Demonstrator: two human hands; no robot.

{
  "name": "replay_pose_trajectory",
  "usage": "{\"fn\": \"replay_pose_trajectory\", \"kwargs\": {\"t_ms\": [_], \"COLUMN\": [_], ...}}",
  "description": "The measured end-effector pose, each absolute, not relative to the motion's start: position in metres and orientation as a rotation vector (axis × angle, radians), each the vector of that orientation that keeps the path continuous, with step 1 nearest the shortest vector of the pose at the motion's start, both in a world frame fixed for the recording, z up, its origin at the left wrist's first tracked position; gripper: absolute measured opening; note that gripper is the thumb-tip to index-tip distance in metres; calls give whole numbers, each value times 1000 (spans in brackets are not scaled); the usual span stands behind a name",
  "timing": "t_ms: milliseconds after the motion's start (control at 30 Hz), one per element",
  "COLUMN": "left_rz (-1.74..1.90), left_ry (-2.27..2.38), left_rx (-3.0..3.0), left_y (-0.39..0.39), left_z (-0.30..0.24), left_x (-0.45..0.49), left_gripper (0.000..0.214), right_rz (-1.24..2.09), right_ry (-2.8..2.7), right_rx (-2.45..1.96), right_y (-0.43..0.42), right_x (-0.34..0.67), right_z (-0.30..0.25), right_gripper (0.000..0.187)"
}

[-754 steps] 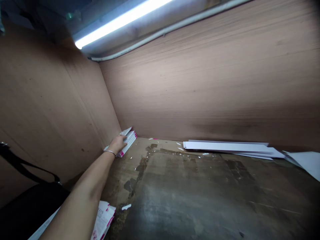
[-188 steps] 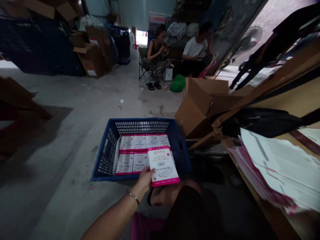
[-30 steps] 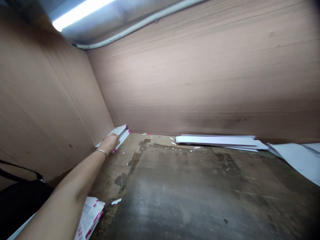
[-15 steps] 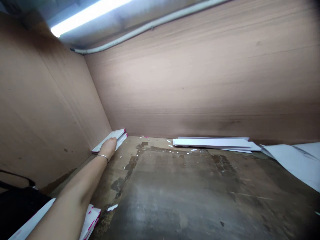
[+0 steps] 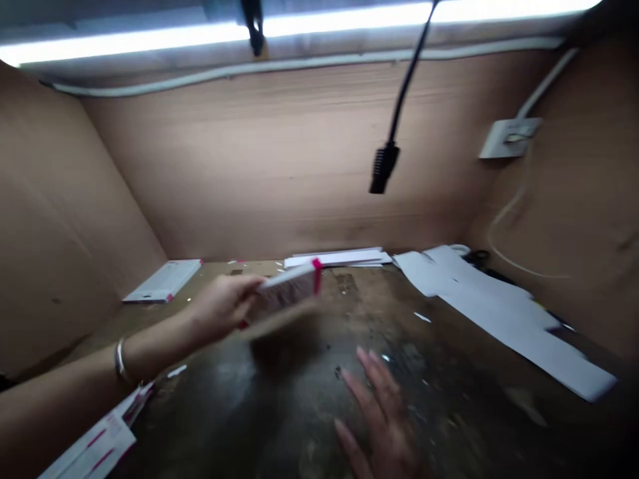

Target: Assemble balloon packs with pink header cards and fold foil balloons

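Observation:
My left hand (image 5: 222,307) grips a flat white carton with pink edges (image 5: 292,287) and holds it a little above the dark, worn worktop (image 5: 299,399), near its middle; the carton is blurred by motion. My right hand (image 5: 382,416) comes in from the bottom edge with fingers stretched out and spread, holding nothing, just above the worktop below and to the right of the carton. A small stack of the same flat cartons (image 5: 162,281) lies in the far left corner against the brown side wall.
Brown board walls close in the bench on three sides. White sheets (image 5: 492,316) lie along the right, a thin white pile (image 5: 337,257) at the back. More pink-edged cartons (image 5: 94,449) sit at the near left. A black cable end (image 5: 383,166) hangs down; a socket (image 5: 509,138) is on the right wall.
My left hand has lifted one carton off the corner stack and carried it right toward the bench's middle. My right hand has come into view. The view has swung right.

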State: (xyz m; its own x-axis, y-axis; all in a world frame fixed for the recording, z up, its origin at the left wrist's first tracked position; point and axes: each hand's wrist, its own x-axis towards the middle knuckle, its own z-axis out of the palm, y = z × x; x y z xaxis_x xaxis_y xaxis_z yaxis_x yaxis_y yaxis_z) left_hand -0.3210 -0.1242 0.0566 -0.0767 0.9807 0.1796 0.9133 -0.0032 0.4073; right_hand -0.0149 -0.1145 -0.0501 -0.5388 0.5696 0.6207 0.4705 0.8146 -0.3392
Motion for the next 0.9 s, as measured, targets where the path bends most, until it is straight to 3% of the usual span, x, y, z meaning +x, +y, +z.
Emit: {"fn": "replay_pose_trajectory", "kwargs": {"t_ms": [67,167,333,433,500,600,700,767,900], "left_rz": [656,585,329,313,631,1468,1643,1458,1272], "left_ry": [1683,1417,1431,1443,1609,1824,1452,1265,1250], "left_rx": [2107,2205,2320,2358,2293,1743,1224,1122,1149], "left_y": [-142,-155,-142,-144,-153,-173,-192,-202,-214], "left_z": [46,41,46,45,37,12,-17,-31,-41], "left_x": [-254,-195,-184,-190,-194,-197,-189,-180,-167], "left_gripper": [30,28,24,24,25,63,86,76,33], "right_rz": [-126,-84,52,116,186,832,1507,1656,1653], "right_ry": [-2221,-2648,-3185,-3208,-3157,-2807,-2184,-1987,-2008], "right_rx": [-696,-746,-840,-730,-741,-756,-673,-628,-608], "right_y": [-108,-96,-79,-73,-71,-71,-83,-96,-113], "right_x": [1,17,-1,-13,-9,11,29,33,33], "right_z": [-19,33,68,67,66,57,26,-5,-53], "right_gripper": [51,41,7,12,18,21,25,27,29]}}
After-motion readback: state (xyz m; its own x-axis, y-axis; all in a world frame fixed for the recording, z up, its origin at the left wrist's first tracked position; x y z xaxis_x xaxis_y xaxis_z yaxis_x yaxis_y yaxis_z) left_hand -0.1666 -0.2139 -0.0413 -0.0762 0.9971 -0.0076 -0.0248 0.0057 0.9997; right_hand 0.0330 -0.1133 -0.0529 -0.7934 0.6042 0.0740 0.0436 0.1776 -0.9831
